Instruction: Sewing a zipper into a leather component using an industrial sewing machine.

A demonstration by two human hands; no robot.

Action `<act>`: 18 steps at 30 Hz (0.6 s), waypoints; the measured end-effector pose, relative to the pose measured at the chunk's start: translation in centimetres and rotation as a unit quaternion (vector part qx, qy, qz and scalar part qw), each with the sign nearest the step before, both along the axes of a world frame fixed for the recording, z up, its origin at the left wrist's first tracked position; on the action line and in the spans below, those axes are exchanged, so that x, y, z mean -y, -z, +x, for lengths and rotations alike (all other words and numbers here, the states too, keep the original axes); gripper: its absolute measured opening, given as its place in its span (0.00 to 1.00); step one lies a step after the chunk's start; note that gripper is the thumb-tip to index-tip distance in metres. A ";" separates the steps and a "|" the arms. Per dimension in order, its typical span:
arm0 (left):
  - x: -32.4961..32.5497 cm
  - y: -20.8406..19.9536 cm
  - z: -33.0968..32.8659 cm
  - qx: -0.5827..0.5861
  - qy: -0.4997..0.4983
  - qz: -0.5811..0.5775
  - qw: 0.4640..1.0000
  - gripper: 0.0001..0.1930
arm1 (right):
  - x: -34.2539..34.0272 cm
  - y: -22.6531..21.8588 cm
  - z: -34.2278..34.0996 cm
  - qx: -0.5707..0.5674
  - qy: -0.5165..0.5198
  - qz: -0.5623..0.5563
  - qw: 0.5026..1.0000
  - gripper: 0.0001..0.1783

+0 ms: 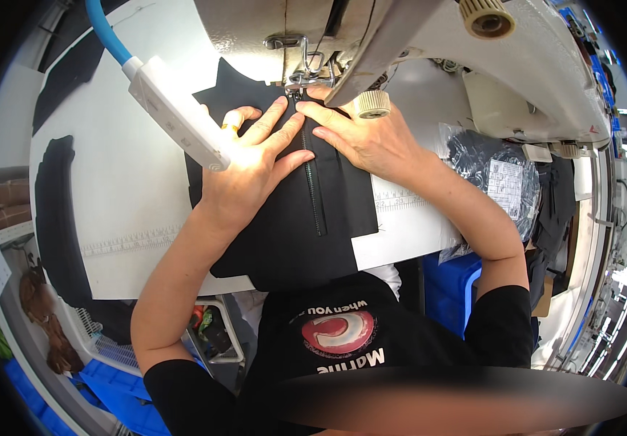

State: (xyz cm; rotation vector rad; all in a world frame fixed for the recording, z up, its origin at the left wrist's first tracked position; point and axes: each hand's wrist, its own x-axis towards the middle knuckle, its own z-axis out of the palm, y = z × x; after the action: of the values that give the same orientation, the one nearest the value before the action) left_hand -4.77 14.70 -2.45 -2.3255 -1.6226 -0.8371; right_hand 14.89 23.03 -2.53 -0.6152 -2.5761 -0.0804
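Note:
A black fabric piece (277, 251) lies on the white table under a sewing machine (408, 43). Down its middle runs a zipper (311, 182), its upper end by the presser foot (295, 92). My left hand (255, 149) rests flat on the cloth left of the zipper, fingers spread, a yellow band round one finger. On the other side my right hand (364, 134) presses the cloth, fingers stretched toward the foot; the machine head partly covers it. Both hands touch the fabric close to the needle area, whose exact contact point is too small to make out.
A white lamp (175, 112) on a blue flexible neck hangs over my left hand. Dark cloth pieces (62, 218) lie along the table's left edge. Right of the machine sits a clear plastic bag (491, 174) of dark goods. Blue bins (448, 287) stand below the table.

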 end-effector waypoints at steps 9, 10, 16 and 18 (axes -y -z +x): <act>0.0 0.1 -0.1 0.025 0.009 -0.007 1.000 0.25 | -0.5 -0.1 0.0 -0.008 -0.020 0.015 1.000 0.12; -0.1 0.1 -0.1 0.018 0.009 0.000 1.000 0.25 | -0.6 0.0 -0.1 -0.016 -0.031 0.023 0.999 0.13; -0.3 0.0 -0.2 -0.003 0.003 0.015 1.000 0.25 | -1.0 0.2 -0.2 -0.018 -0.033 0.031 0.999 0.13; -0.3 0.1 -0.2 0.002 0.004 0.012 1.000 0.25 | -1.1 0.3 -0.2 -0.020 -0.027 0.033 0.999 0.14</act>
State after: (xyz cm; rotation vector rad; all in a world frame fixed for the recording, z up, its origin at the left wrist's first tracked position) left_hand -5.01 15.01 -2.51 -2.3183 -1.5963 -0.8581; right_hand 14.73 24.11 -2.85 -0.5174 -2.5388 -0.1343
